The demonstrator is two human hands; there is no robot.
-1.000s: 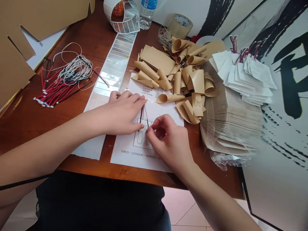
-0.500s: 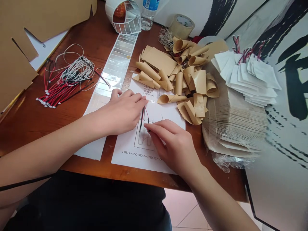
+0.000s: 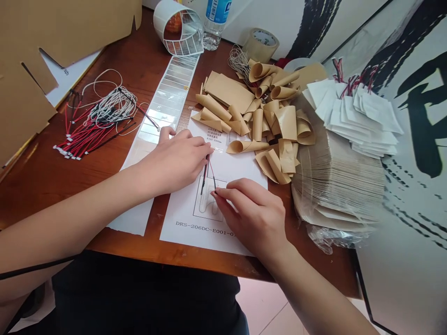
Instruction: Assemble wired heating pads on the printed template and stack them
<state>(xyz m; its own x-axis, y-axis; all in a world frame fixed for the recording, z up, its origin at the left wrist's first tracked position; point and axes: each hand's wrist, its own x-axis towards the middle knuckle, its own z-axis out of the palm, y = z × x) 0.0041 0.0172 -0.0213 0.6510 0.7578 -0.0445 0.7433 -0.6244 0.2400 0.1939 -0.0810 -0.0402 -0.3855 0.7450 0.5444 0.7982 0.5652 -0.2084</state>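
Observation:
My left hand [image 3: 176, 163] rests on a printed white sheet [image 3: 213, 232], its fingertips over the top of a thin red and black wire pair [image 3: 208, 173]. The wires run down the sheet from under those fingertips. My right hand [image 3: 251, 214] lies just below, with its fingertips together at the end of the red wire. Beneath them is a clear film piece with a looped trace [image 3: 206, 203], inside a printed outline. The film's lower part shows, and its upper end is partly hidden by the wires and fingers.
On the wooden table [image 3: 35, 186] lie a red-and-white wire bundle [image 3: 98, 121], a silver label strip [image 3: 165, 97], curled tan paper [image 3: 275, 111], a tan film stack [image 3: 338, 179], white tags with wires [image 3: 366, 114], packing tape [image 3: 261, 45] and a water bottle [image 3: 214, 21].
The fingers of my right hand have drawn together at the red wire's end, slightly lower on the sheet. My left hand has barely moved. The view has shifted slightly.

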